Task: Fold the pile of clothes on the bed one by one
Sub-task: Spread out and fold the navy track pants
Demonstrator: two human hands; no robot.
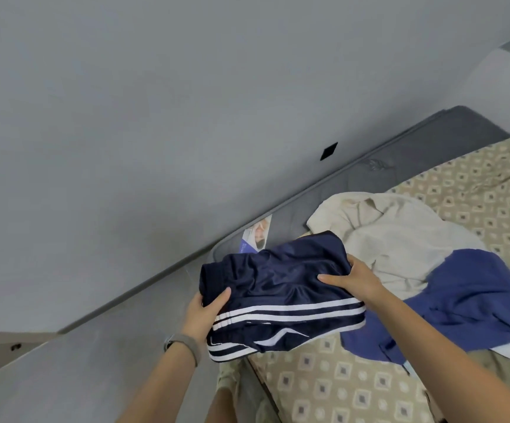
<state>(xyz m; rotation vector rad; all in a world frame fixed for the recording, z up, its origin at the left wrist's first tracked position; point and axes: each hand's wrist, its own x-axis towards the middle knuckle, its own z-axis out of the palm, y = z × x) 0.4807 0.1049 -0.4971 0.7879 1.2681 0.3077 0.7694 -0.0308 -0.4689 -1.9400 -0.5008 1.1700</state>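
gripping navy shorts [281, 288], left hand [203, 312], right hand [354, 279], thumbs on top

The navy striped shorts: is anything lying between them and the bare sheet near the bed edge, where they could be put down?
Nothing visible does. Both hands, left and right, hold the navy striped shorts over the bed corner. The patterned sheet just below is bare; the blue garment and beige garment lie farther right.
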